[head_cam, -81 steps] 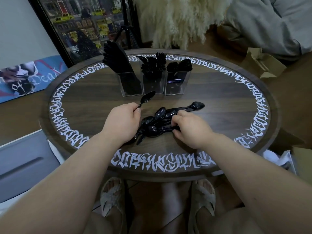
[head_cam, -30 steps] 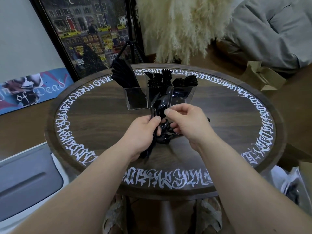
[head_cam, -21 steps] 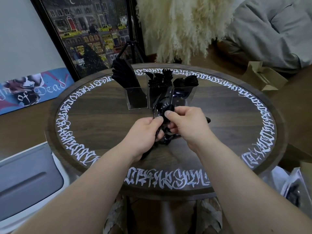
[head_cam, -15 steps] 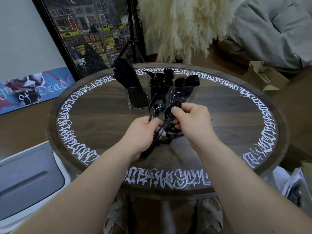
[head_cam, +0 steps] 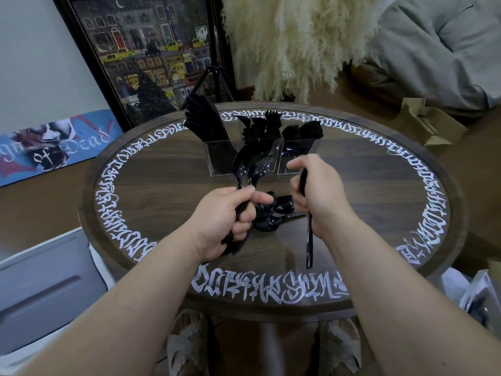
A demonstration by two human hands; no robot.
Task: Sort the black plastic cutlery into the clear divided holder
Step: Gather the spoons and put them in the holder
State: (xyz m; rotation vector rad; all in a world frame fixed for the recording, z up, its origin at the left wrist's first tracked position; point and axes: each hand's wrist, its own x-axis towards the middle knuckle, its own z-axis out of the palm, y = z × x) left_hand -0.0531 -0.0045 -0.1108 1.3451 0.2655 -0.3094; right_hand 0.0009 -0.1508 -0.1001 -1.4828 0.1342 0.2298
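Left hand curled round bundle of black spoons, bowls up, handles protruding below fist. Right hand gripping single spoon handle, bowl hidden in fist.

Step, as judged: add single spoon to bundle. Align bowls same way, handles parallel, before transfer.

Clear divided holder just behind both hands; spoon compartment on its right. Loose spoons on round table in front of holder, between hands.
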